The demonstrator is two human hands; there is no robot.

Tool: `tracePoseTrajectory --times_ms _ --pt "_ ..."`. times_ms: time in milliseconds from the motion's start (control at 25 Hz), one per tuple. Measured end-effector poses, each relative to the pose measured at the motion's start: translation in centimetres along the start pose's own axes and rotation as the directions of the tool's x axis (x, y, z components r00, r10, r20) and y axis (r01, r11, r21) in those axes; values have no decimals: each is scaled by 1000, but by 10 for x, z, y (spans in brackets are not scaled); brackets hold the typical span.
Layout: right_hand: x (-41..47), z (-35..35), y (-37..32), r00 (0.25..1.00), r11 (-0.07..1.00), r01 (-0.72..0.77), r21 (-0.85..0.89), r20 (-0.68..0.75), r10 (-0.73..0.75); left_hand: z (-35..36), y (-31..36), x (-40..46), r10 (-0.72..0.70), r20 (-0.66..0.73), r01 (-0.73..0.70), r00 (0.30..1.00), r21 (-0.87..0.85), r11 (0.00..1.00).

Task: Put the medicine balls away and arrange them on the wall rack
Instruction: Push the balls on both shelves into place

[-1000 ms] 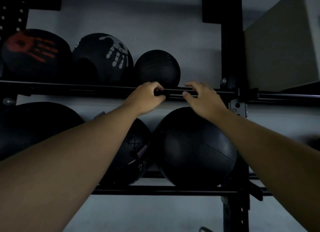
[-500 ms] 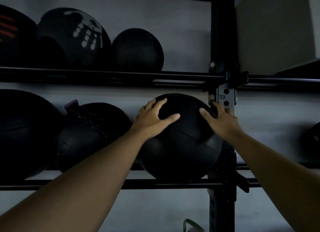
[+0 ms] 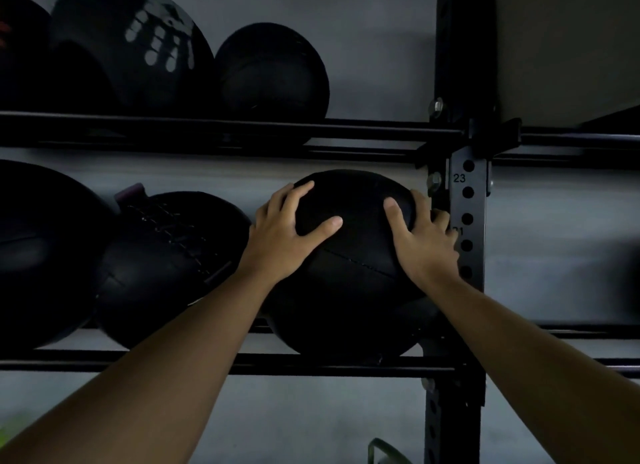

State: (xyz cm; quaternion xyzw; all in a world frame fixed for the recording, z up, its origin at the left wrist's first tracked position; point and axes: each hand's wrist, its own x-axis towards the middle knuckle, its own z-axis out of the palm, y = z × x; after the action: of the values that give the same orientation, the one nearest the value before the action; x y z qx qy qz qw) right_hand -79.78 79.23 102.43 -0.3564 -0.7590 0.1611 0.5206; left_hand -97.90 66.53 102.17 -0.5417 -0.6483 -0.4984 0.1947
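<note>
A black medicine ball rests on the lower rails of the black wall rack, hard against the rack's upright post. My left hand lies spread on its upper left side. My right hand grips its upper right side, fingers between the ball and the post. To its left on the same shelf sit a laced black ball and a larger black ball. On the upper shelf stand a small black ball and a ball with a pale handprint.
The grey wall lies behind the rack. A pale box-like block sits on the upper shelf right of the post. A green-grey handle shape shows at the bottom edge. Another dark ball edge is at far right.
Both hands have come down from the upper rail onto the right-hand ball on the lower shelf, and they now clasp it more closely from both sides.
</note>
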Motion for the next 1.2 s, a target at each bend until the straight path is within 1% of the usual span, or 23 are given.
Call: tracePoseTrajectory --times_ms 120,200,280,320,440,520,560,600,680,720,760,800,880,960,1080,1200 --pt "1 -7 3 999 1000 -8 -27 34 9 -5 6 0 -25 64 24 998 18 1000" --pt "2 -14 1 998 993 21 -114 65 -13 -15 9 0 -35 135 29 990 50 998" --pt "4 -16 -14 993 973 116 -198 15 -115 -29 8 3 -21 190 -8 982 153 988" --pt "5 -14 -27 984 965 170 -200 -11 -176 -38 5 6 -9 189 -34 982 223 974" --pt "-6 21 -91 925 907 369 -204 -11 -379 -81 -21 12 -13 75 -20 997 428 903" --pt "-22 60 -136 865 845 497 -195 40 -500 -119 -51 14 -14 8 8 1000 537 844" --pt "-30 82 -156 851 839 525 -146 81 -519 -138 -69 14 -25 -12 27 1000 573 819" --pt "-38 104 -171 858 859 507 -74 134 -495 -154 -84 13 -52 -19 53 998 592 804" --pt "-50 145 -196 888 921 387 40 256 -383 -181 -116 12 -127 30 84 991 598 797" --pt "-55 165 -203 895 945 326 39 309 -321 -191 -132 10 -144 82 69 986 590 805" --pt "-60 183 -207 904 960 281 2 336 -265 -197 -147 7 -133 134 34 982 567 823" --pt "-63 198 -208 917 967 249 -53 333 -218 -200 -160 4 -99 173 -8 980 528 849" --pt "-68 216 -208 954 968 203 -145 253 -162 -199 -182 -2 -3 199 -82 980 416 906" --pt "-70 226 -215 969 960 192 -204 192 -153 -200 -196 -5 42 164 -93 986 321 942" --pt "-71 239 -229 968 926 236 -293 152 -199 -208 -213 -5 24 144 -58 989 234 970" --pt "-68 239 -227 963 926 254 -279 167 -214 -202 -212 -7 13 141 -43 990 211 977"
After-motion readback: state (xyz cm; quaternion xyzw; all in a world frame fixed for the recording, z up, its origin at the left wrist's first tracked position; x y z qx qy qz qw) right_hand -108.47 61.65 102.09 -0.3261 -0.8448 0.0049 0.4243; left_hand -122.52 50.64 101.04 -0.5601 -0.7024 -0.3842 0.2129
